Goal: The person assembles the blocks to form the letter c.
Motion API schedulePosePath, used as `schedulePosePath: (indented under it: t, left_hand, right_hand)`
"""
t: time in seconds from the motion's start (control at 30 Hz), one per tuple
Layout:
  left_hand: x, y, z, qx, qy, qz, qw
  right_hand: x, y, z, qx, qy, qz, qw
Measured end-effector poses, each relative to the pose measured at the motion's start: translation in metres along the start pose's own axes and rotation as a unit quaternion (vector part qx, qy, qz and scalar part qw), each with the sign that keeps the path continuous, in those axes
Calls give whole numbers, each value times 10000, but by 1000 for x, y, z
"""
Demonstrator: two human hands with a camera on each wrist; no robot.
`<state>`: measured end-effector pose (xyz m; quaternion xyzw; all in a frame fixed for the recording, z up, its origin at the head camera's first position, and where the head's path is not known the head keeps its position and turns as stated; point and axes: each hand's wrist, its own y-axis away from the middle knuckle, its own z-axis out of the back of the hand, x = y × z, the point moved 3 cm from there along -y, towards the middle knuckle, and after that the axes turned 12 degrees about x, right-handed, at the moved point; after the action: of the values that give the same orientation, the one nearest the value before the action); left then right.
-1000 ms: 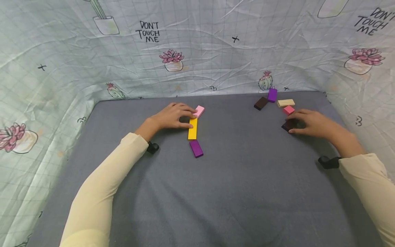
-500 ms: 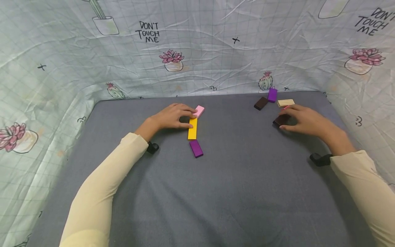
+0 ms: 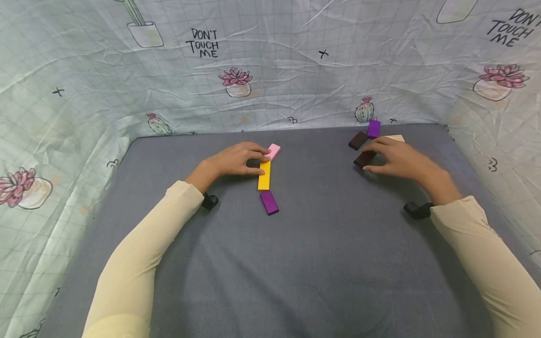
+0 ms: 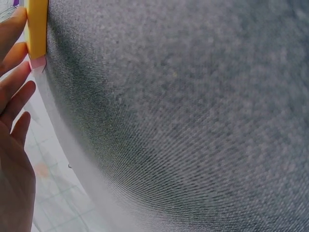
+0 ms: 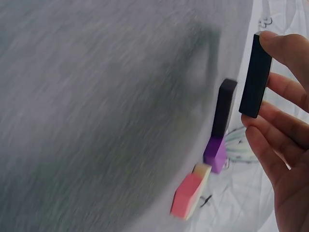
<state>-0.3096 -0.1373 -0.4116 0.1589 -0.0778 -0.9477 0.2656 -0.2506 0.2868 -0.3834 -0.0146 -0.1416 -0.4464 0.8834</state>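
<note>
My left hand (image 3: 238, 158) rests its thumb and fingertips on a yellow block (image 3: 264, 177) lying flat on the table. A pink block (image 3: 273, 151) touches the yellow block's far end, and a purple block (image 3: 269, 203) lies at its near end, slanted. In the left wrist view the fingers of the left hand (image 4: 14, 101) are fairly straight beside the yellow block (image 4: 37, 29). Between thumb and fingers my right hand (image 3: 399, 158) pinches a dark brown block (image 3: 364, 160); the right wrist view shows this block (image 5: 256, 77) held off the cloth.
Another dark brown block (image 3: 358, 140) and a purple block (image 3: 374, 129) lie at the back right. A plain wood block (image 3: 396, 138) is partly hidden behind the right hand; a coral pink block (image 5: 186, 195) shows in the right wrist view. Patterned cloth (image 3: 291, 84) walls the grey table (image 3: 321, 263).
My right hand has moved left with the dark brown block, away from the coral pink block's side and toward the other brown block. The left hand has stayed still.
</note>
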Motion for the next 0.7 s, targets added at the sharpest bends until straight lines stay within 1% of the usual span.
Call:
schedulePosePath:
  t: [0.27,0.5,0.7]
  left_hand:
    - [0,0,1,59,125,-40,9999]
    - [1,0,-1,107,150,1,9998]
    - [-1,-1,0,73,180,-26,9998]
  right_hand:
    - [16,-27,0,35,-157,163,9997]
    - [29,-54,-1,-95,-228,481,9985]
    - [38,-78,-2,49,-298,581,9979]
